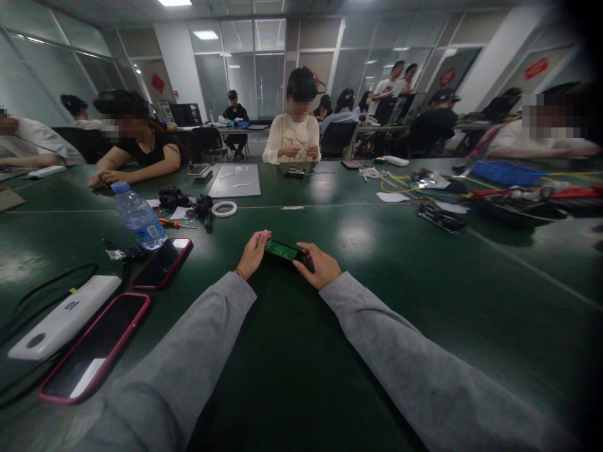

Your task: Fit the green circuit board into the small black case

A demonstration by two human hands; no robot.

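Between my hands, just above or on the green table [282,351], is a small rectangular green circuit board [281,250] with pale markings and dark edges. My left hand [253,254] is closed on its left end, with thumb and fingers at the edge. At the right end my right hand [322,266] grips it, the thumb low along the near side and the fingers behind. The board tilts slightly down toward the right. Its underside is hidden, and I cannot tell whether it touches the table.
Left of my arms lie two phones [97,345] [162,265], a white power bank [66,319] with black cables, and a water bottle [139,216]. Beyond are a screwdriver [172,223], a white tape ring [224,209] and a whiteboard [235,181]. Cables and tools [443,216] clutter the right; people sit opposite.
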